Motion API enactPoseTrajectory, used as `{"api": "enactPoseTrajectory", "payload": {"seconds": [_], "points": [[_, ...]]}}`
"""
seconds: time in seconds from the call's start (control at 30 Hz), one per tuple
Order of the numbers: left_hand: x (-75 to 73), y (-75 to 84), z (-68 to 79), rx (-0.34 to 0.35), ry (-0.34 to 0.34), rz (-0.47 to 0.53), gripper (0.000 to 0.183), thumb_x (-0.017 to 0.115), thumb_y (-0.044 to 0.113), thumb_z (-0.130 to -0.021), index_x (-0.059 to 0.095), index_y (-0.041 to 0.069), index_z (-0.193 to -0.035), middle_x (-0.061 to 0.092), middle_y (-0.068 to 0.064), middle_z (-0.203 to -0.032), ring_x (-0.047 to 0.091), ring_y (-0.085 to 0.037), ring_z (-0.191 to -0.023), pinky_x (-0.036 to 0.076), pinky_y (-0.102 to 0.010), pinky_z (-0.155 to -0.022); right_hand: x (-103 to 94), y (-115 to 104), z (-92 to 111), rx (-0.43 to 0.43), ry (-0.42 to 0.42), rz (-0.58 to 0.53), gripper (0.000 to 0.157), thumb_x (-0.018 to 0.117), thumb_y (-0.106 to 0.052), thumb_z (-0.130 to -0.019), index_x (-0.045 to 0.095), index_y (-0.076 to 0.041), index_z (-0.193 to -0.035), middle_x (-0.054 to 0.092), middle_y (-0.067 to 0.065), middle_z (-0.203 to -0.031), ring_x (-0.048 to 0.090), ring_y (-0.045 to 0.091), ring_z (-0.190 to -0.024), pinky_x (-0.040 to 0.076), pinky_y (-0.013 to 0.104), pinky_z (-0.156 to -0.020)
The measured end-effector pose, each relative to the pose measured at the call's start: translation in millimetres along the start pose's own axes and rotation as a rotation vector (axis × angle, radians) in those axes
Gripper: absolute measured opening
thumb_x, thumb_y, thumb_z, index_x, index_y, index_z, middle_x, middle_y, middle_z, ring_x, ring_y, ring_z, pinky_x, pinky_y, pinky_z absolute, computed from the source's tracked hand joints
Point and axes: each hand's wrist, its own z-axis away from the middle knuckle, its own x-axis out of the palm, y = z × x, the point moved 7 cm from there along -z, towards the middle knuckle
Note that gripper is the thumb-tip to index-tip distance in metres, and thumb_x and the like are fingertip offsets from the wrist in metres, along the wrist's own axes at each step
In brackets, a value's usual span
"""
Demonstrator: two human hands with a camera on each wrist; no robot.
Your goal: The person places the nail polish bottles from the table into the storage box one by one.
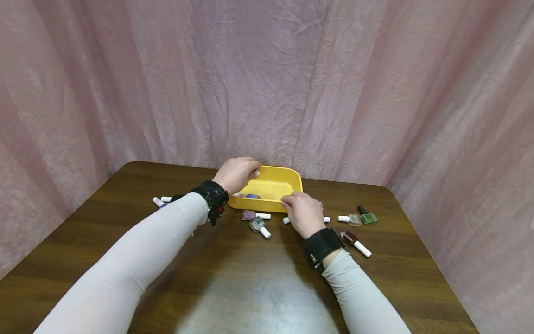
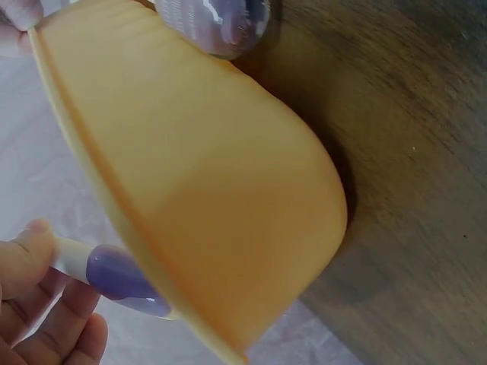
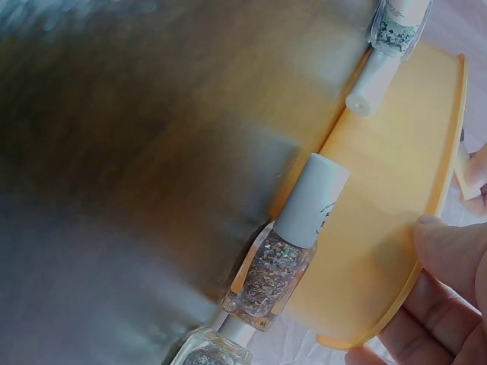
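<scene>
yellow bin (image 1: 273,206) on brown wood table (image 1: 225,264), far edge, pink curtain (image 1: 267,83) behind. head view: left hand (image 1: 236,175) above bin's left end, grip hard to read from this side. right hand (image 1: 304,213) at near right corner, fingers on rim. blue bottle (image 1: 252,196) lies inside bin, left part. in front of bin: lilac bottle (image 1: 248,215), white cap pointing right, green glitter bottle (image 1: 257,225) just below it. white cap ends show either side of right hand. right of that hand: clear bottle (image 1: 354,220) beside green bottle (image 1: 369,218), dark red bottle (image 1: 349,237) nearer. more white caps left, partly behind left forearm. pale sleeves (image 1: 112,260), black wrist straps (image 1: 323,247) on both arms.

left wrist view: left hand pinches white cap (image 2: 70,257) of purple bottle (image 2: 118,274); bottle is at bin rim, lower end partly hidden by rim. right hand at upper left corner, on rim too.

right wrist view: right hand grips bin rim, thumb and fingers curled at it. silver glitter bottle (image 3: 270,277) lies just beside bin wall, clear bottle below it cut off by frame. left hand at right edge, mostly out of frame.
</scene>
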Motion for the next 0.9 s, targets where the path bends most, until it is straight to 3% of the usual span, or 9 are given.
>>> {"api": "enactPoseTrajectory", "payload": {"seconds": [0.33, 0.6, 0.9], "points": [[18.6, -5.3, -6.6, -0.03, -0.085, -0.046, 0.008, 0.074, 0.015, -0.107, 0.078, 0.009, -0.107, 0.072, -0.003, -0.097, 0.066, -0.022, -0.087, 0.057, -0.04, -0.085, -4.0, -3, 1, 0.004, 0.004, 0.001, 0.008, 0.082, -0.017, -0.101, 0.087, -0.018, -0.107, 0.078, -0.001, -0.097, 0.075, 0.023, -0.092, 0.06, 0.046, -0.071], [28.4, -8.9, -6.2, -0.012, -0.147, -0.076, 0.013, 0.076, 0.009, -0.105, 0.073, 0.009, -0.092, 0.065, -0.001, -0.083, 0.057, -0.021, -0.078, 0.051, -0.038, -0.076, -5.4, -5, 3, -0.002, -0.002, 0.0, 0.008, 0.082, -0.017, -0.101, 0.087, -0.017, -0.107, 0.078, 0.0, -0.097, 0.075, 0.024, -0.092, 0.06, 0.046, -0.07], [39.3, -15.0, -3.2, -0.01, -0.189, -0.067, 0.02, 0.073, -0.004, -0.099, 0.069, 0.008, -0.083, 0.053, 0.0, -0.076, 0.051, -0.021, -0.075, 0.043, -0.037, -0.075, -10.0, -10, 6, -0.032, 0.031, -0.005, 0.007, 0.083, -0.016, -0.1, 0.087, -0.015, -0.105, 0.078, 0.001, -0.094, 0.075, 0.024, -0.088, 0.059, 0.045, -0.068]]}}
